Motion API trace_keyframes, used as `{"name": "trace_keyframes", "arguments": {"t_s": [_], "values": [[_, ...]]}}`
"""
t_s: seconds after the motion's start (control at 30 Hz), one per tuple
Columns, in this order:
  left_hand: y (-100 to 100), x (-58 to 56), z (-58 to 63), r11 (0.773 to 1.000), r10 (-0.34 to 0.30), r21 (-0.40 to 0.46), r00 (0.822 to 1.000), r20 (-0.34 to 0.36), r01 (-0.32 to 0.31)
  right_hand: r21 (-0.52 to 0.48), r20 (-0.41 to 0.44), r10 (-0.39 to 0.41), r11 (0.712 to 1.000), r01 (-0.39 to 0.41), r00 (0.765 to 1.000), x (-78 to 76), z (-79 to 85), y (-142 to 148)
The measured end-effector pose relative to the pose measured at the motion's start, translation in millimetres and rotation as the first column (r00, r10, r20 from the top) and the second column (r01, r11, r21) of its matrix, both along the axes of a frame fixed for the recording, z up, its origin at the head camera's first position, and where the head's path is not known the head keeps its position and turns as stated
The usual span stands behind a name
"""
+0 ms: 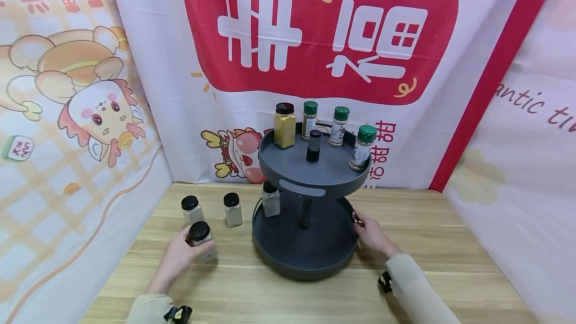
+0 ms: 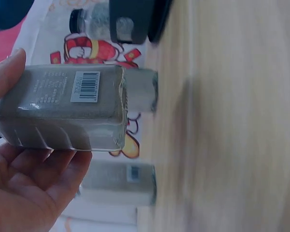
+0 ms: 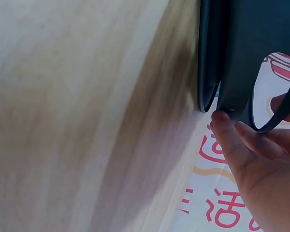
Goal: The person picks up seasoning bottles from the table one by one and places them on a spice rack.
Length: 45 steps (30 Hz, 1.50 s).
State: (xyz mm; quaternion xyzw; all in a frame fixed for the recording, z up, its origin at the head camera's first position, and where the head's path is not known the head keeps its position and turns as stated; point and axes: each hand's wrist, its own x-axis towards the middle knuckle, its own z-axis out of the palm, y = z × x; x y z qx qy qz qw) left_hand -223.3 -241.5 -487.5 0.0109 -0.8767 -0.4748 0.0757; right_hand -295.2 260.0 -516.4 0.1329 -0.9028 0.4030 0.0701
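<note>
On the wooden table (image 1: 252, 301) we saw a two-tier rack (image 1: 306, 214), the right hand (image 1: 375, 236) gripping its lower tray (image 1: 303, 254) at the side. Left of it, the left hand (image 1: 177, 258) held a black-capped jar (image 2: 67, 106) near two similar jars (image 1: 233, 212). We judged it best to steady the rack, keep the jar upright, avoid neighbours.

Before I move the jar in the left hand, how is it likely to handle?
The jar has smooth, clear walls, perhaps glass or hard plastic, so it should feel stiff and may be slippery. It looks well filled, so it is probably fairly heavy for its size. Its flat sides should keep it from rolling if laid down.
</note>
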Motion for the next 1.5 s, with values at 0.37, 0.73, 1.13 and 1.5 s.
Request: {"name": "trace_keyframes", "arguments": {"t_s": [0.37,0.73,1.13,1.5], "values": [[35,-15.3,18.2,0.999,0.000,0.045,0.999,-0.049,0.003,0.007,-0.025,-0.001,1.000,0.001,1.000,-0.4,-3.1,0],[62,-29.9,24.7,0.995,-0.025,0.090,0.999,-0.040,0.029,0.003,-0.002,0.008,1.000,-0.008,1.000,1.0,-2.9,0],[82,-36.9,31.2,0.995,-0.031,0.089,0.998,-0.059,0.036,0.004,-0.014,0.004,1.000,-0.004,1.000,3.1,-4.0,1],[102,-47.6,31.5,0.994,-0.039,0.103,0.996,-0.084,0.048,0.004,-0.016,0.003,1.000,-0.003,1.000,2.5,-1.4,0]]}}
